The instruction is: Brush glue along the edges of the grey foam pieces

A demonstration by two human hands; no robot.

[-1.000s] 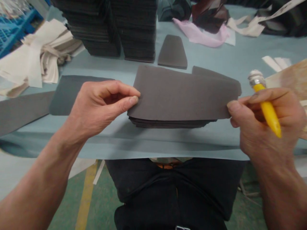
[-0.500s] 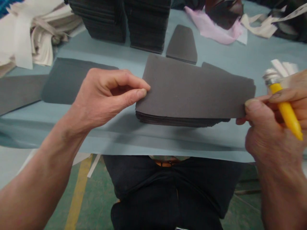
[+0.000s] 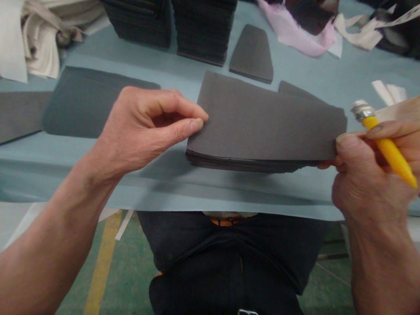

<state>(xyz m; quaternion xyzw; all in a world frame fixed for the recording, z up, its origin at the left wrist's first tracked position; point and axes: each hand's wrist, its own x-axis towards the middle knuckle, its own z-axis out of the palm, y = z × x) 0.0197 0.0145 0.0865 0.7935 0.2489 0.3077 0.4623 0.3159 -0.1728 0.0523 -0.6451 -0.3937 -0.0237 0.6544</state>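
A dark grey flat panel (image 3: 269, 118), like cut fabric or thin sheet, lies over a stack of similar pieces (image 3: 243, 165) near the table's front edge. My left hand (image 3: 147, 127) pinches its left edge between thumb and forefinger. At the right end, my right hand (image 3: 374, 162) grips the panel's corner between thumb and a finger beneath. Across the same hand's fingers rests a yellow tool (image 3: 392, 155) with a silver collar and whitish tip; its exact kind does not show. Left of the stack, a dark green-grey panel (image 3: 82, 105) is partly covered by my left hand.
Two tall dark stacks (image 3: 203, 30) stand at the back, with a small tapered grey piece (image 3: 252, 52) beside them. Cream cloth strips (image 3: 42, 39) lie at the back left. Pink cloth (image 3: 295, 35) lies at the back right. The blue-green table cover (image 3: 164, 192) ends before my lap.
The view has shifted slightly, so the background stacks sit higher. Both hands keep their hold, and the panel's right end lies a little further left and closer over the stack.
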